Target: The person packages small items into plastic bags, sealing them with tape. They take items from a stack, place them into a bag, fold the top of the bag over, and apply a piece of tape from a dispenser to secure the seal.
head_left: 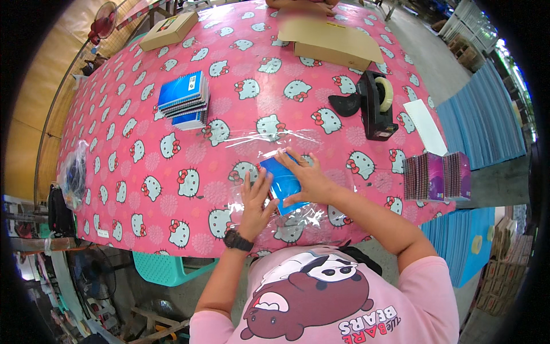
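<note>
A blue notebook [282, 179] lies tilted on the table close in front of me. Clear plastic film [312, 217] shines around it; whether it passes over or under the book I cannot tell. My left hand [255, 198], a dark watch on its wrist, rests along the book's left edge with fingers stretched out. Flat across the upper right part of the book is my right hand [309, 180], its fingers spread. Neither hand is closed around anything.
Blue spiral notebooks [182, 94] are stacked at left. A black tape dispenser [378, 106], a white strip [425, 127] and purple notebooks [427, 176] stand right. Cardboard boxes [169, 30] lie at the back, where another person's arms rest. A green stool [166, 268] is below the table edge.
</note>
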Tool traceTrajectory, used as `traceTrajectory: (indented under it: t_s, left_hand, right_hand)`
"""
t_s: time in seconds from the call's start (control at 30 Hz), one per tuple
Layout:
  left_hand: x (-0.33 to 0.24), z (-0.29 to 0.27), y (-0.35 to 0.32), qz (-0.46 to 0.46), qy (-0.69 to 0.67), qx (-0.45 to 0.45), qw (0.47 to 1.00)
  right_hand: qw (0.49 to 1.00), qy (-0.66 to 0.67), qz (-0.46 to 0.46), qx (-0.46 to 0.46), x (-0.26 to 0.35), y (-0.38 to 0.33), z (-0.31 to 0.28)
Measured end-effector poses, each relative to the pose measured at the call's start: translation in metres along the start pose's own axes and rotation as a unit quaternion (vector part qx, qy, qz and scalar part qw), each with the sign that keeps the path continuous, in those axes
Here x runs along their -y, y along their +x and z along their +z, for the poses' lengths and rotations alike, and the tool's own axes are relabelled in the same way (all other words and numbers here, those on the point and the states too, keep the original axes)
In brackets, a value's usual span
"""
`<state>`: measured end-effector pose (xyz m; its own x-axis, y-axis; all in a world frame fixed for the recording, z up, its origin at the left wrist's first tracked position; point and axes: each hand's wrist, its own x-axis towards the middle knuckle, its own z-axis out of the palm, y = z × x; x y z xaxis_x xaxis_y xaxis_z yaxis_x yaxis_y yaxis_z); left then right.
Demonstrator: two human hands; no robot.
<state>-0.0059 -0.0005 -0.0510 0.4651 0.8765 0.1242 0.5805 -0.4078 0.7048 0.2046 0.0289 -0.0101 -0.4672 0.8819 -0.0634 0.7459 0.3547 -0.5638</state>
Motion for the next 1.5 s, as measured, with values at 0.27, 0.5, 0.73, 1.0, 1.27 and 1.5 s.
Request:
traceTrajectory:
  t_s: [0.27, 0.5, 0.73, 1.0, 1.27, 1.5]
  left_hand:
    - [-0.001, 0.014, 0.011, 0.004, -0.021, -0.007, 1.0]
    - [-0.013, 0.006, 0.027, -0.022, 0.059, 0.004, 0.998]
    - [-0.023, 0.0, 0.044, -0.043, 0.107, 0.013, 0.993]
    - [-0.022, -0.002, 0.04, -0.049, 0.096, 0.027, 0.994]
    - [-0.022, -0.003, 0.042, -0.047, 0.09, 0.019, 0.995]
    - [-0.02, 0.0, 0.04, -0.048, 0.106, 0.014, 0.993]
  right_hand:
    - [1.0, -0.009, 0.002, -0.004, 0.002, -0.002, 0.006]
    - [1.0, -0.011, -0.009, -0.016, -0.009, -0.002, 0.016]
    - [0.994, -0.01, 0.022, -0.106, -0.003, -0.024, 0.031]
    - [0.898, 0.161, 0.092, -0.399, -0.12, -0.069, -0.064]
    - [0.786, 0.268, 0.297, -0.472, -0.209, -0.053, -0.127]
    - [0.739, 0.261, 0.162, -0.6, -0.2, -0.092, -0.079]
